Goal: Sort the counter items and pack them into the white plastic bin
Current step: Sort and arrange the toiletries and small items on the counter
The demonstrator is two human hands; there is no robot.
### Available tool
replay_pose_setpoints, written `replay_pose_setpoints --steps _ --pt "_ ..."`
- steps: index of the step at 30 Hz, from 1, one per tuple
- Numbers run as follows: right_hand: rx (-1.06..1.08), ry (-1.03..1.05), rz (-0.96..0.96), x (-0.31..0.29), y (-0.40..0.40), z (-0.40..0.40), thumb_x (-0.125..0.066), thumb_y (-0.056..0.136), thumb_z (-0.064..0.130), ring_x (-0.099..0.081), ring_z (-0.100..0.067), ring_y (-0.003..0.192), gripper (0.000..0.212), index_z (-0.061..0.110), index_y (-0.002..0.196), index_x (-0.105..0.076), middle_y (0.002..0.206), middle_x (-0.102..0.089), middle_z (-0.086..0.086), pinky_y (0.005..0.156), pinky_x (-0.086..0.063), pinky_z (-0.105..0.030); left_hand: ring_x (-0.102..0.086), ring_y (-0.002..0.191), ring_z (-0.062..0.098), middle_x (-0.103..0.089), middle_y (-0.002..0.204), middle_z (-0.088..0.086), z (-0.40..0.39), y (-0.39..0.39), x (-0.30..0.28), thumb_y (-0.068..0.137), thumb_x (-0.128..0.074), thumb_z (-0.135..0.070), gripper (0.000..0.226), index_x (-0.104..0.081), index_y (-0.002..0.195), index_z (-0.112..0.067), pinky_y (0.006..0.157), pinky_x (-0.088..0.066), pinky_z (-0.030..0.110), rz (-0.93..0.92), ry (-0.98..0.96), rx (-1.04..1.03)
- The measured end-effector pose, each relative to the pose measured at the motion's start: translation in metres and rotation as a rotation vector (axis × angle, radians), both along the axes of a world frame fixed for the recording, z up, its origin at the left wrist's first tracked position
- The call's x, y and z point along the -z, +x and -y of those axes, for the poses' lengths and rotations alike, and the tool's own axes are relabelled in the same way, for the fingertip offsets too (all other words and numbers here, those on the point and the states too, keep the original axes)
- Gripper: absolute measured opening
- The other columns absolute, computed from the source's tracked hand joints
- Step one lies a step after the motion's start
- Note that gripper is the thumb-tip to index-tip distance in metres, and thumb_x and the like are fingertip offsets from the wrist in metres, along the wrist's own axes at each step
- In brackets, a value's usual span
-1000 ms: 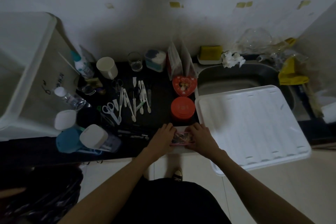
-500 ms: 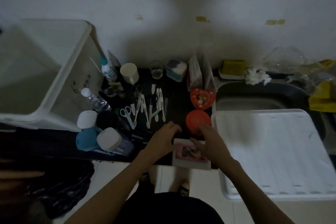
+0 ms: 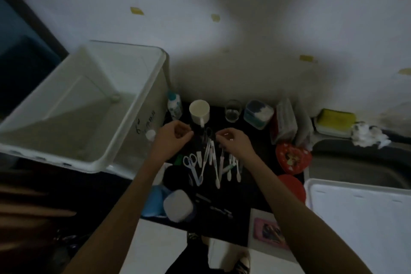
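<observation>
The white plastic bin [image 3: 142, 87] stands on the left, tilted toward me, and looks empty inside. My left hand [image 3: 172, 141] and my right hand [image 3: 233, 143] hover side by side over the far end of a row of slim white tools [image 3: 216, 169]. Both have curled fingers. Black scissors [image 3: 208, 132] lie between them, just in front of a cream mug [image 3: 199, 110]. In the dim, blurred view I cannot make out anything in either hand. Small white-handled scissors [image 3: 191, 162] lie in the row. A pink-and-white flat box [image 3: 269, 231] sits at the counter's front edge.
Along the wall stand a small bottle [image 3: 174, 104], a glass [image 3: 232, 111], a cotton-pad tub [image 3: 258, 114] and packets [image 3: 285, 121]. A red heart tin [image 3: 292, 160] and a round red tin [image 3: 291, 187] lie right. The white lid [image 3: 360, 218] covers the sink [image 3: 355, 162]. White-capped jars [image 3: 178, 204] sit front left.
Both hands let go of the pink-and-white box at the counter edge and moved forward to the far end of the tool row. The camera turned left toward the bin.
</observation>
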State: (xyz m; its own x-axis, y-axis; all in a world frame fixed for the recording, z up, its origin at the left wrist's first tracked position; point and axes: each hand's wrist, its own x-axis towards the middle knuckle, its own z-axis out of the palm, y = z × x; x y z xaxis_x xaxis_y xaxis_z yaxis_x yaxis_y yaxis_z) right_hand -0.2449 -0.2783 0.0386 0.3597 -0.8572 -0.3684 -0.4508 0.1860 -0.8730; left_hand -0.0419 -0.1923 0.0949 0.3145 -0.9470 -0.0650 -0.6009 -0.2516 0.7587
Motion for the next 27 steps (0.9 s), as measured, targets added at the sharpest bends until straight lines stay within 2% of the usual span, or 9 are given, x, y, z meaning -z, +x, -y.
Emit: replay_pose_setpoints --steps 5,9,12,14,17,19,23,25,27 --pt "0.218 0.345 0.05 0.032 0.072 0.044 -0.057 0.098 0.019 -0.066 -0.02 0.071 0.016 0.007 0.106 -0.063 0.088 -0.068 -0.011 0.049 -0.049 -0.023 -0.068 0.081 0.016 -0.071 0.088 0.005 0.012 0.036 0.005 0.09 -0.069 -0.025 0.019 -0.066 0.099 -0.009 0.074 -0.057 0.033 -0.134 0.08 -0.011" --pt "0.287 0.514 0.083 0.063 0.098 0.068 -0.054 0.099 0.016 -0.06 -0.023 0.069 0.03 -0.004 0.123 -0.057 0.087 -0.061 -0.013 0.066 -0.054 -0.036 -0.066 0.081 0.011 -0.07 0.091 0.003 0.019 0.053 0.009 0.093 -0.064 -0.024 0.018 -0.065 0.103 -0.009 0.068 -0.05 0.017 -0.189 0.112 0.023" --pt "0.382 0.643 0.296 0.07 0.111 0.072 -0.051 0.101 0.012 -0.058 -0.025 0.091 0.033 -0.003 0.13 -0.048 0.113 -0.054 -0.017 0.074 -0.054 -0.041 -0.065 0.079 0.012 -0.07 0.093 0.005 0.022 0.059 0.014 0.094 -0.063 -0.023 0.018 -0.065 0.104 -0.008 0.065 -0.05 0.018 -0.233 0.137 0.04" --pt "0.405 0.671 0.402 0.068 0.117 0.07 -0.05 0.101 0.012 -0.054 -0.028 0.104 0.026 -0.003 0.123 -0.05 0.12 -0.051 -0.017 0.078 -0.052 -0.044 -0.065 0.078 0.012 -0.07 0.091 0.003 0.025 0.061 0.017 0.094 -0.063 -0.023 0.016 -0.065 0.102 -0.01 0.064 -0.049 0.018 -0.257 0.143 0.046" --pt "0.416 0.589 0.339 0.072 0.116 0.07 -0.051 0.101 0.016 -0.06 -0.026 0.092 0.019 0.001 0.092 -0.06 0.106 -0.058 -0.018 0.077 -0.057 -0.037 -0.066 0.079 0.01 -0.069 0.089 -0.002 0.028 0.06 0.018 0.094 -0.063 -0.025 0.013 -0.065 0.1 -0.014 0.067 -0.051 0.02 -0.245 0.132 0.074" --pt "0.351 0.414 0.17 0.074 0.108 0.075 -0.052 0.1 0.021 -0.064 -0.024 0.079 0.023 0.002 0.097 -0.063 0.092 -0.063 -0.015 0.068 -0.06 -0.03 -0.066 0.08 0.01 -0.069 0.089 -0.003 0.03 0.061 0.017 0.094 -0.063 -0.026 0.012 -0.065 0.1 -0.016 0.071 -0.053 0.023 -0.235 0.124 0.092" --pt "0.239 0.183 -0.049 0.06 0.081 0.081 -0.052 0.1 0.028 -0.069 -0.016 0.068 0.024 0.008 0.095 -0.066 0.082 -0.067 -0.013 0.075 -0.06 -0.034 -0.065 0.08 0.01 -0.067 0.091 -0.003 0.037 0.061 0.018 0.09 -0.067 -0.025 0.013 -0.062 0.102 -0.019 0.072 -0.053 0.027 -0.234 0.101 0.098" --pt "0.176 0.113 -0.076 0.038 0.065 0.077 -0.049 0.101 0.027 -0.07 -0.019 0.075 0.023 0.014 0.093 -0.066 0.084 -0.069 -0.013 0.084 -0.059 -0.038 -0.064 0.087 0.014 -0.063 0.099 -0.001 0.042 0.058 0.015 0.086 -0.072 -0.021 0.026 -0.059 0.109 -0.018 0.077 -0.056 0.032 -0.233 0.07 0.078" --pt "0.13 0.115 0.013 0.007 0.05 0.071 -0.047 0.103 0.024 -0.071 -0.016 0.074 0.023 0.012 0.093 -0.064 0.09 -0.068 -0.015 0.076 -0.06 -0.029 -0.059 0.101 0.015 -0.057 0.117 0.0 0.046 0.054 0.008 0.081 -0.078 -0.018 0.049 -0.053 0.123 -0.019 0.083 -0.057 0.03 -0.276 0.041 0.066"
